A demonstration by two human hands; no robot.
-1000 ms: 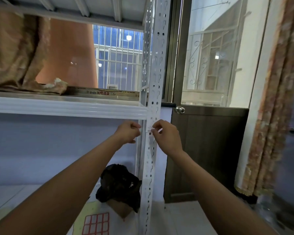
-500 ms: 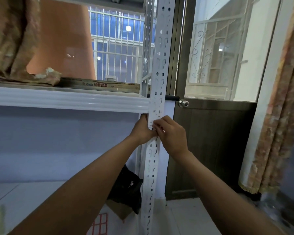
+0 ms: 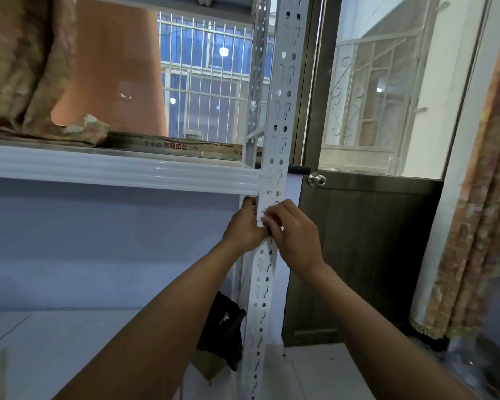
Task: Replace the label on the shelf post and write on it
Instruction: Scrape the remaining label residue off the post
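Two bare forearms come in from below, one from 7 o'clock and one from 5 o'clock, and they meet a little under the middle of the view. The left hand (image 3: 243, 226) is at the left edge of the white shelf post (image 3: 273, 145). Its fingers are curled around that edge and grip it, and one fingertip shows just under the shelf. The right hand (image 3: 296, 236) is touching it from the 3 o'clock side. Its fingers are bent and their tips hold the lower edge of the label (image 3: 262, 211) against the post; the thumb is hidden.

The label is a small white piece on the front face of the post, just below the place where the shelf (image 3: 113, 171) joins it, between the two hands. If something is written on it, I cannot tell.

Behind the post, toward 6 o'clock, a black bag (image 3: 223, 327) lies on the floor. At 9 o'clock the white shelf goes out to the left. On it, at 10 o'clock, is a folded brownish cloth (image 3: 26, 67), and beside it a long flat box (image 3: 171, 146) with printed characters. At 3 o'clock is a dark door (image 3: 358, 255) with a round knob (image 3: 317, 179), and further right hangs a patterned curtain (image 3: 474, 212). Far at 12 o'clock are window bars (image 3: 208, 70).
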